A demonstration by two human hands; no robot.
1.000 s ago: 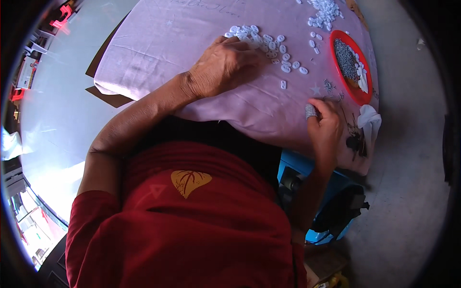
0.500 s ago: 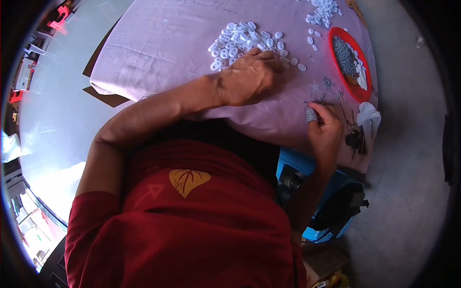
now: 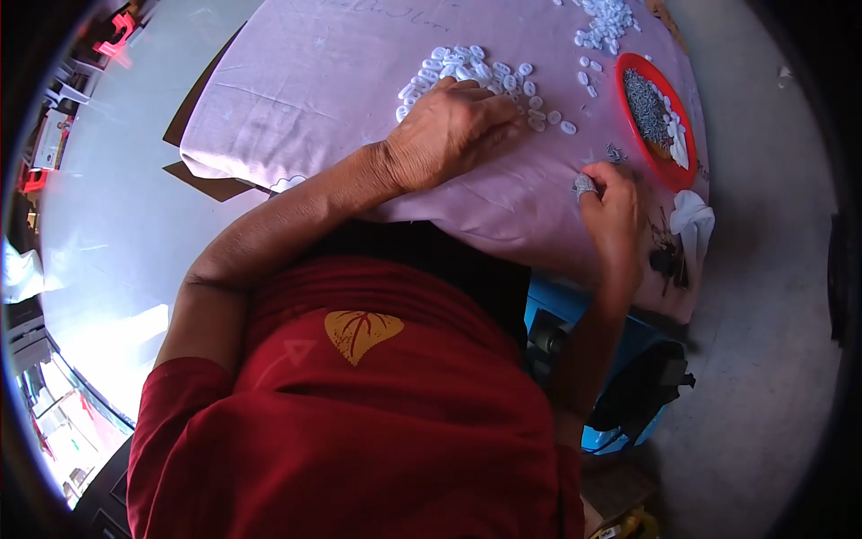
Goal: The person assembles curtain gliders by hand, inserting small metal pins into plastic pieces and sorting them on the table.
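Note:
My left hand (image 3: 453, 133) is at the near edge of a pile of small white oval plastic pieces (image 3: 462, 67). Its fingers are curled together, and the palm side is hidden, so I cannot make out what they hold. Over the table's right part, my right hand (image 3: 615, 211) has thumb and forefinger drawn together. A grey, rough-textured wrap or bundle (image 3: 584, 184) shows at their tips; whether it is worn or held I cannot tell. Small grey metal pieces (image 3: 615, 153) lie on the cloth just beyond that hand.
A red oval tray (image 3: 627, 117) with grey metal pieces and white parts stands at the right. Another white heap (image 3: 606, 22) lies far right. Nearer are a white cloth (image 3: 691, 216) and dark tools (image 3: 664, 260). A pink cloth (image 3: 296, 99) covers the table.
My left hand has drawn back a little to the left from the pile, its fingers still curled. My right hand has risen slightly away from me, and its fingertips have come closer together.

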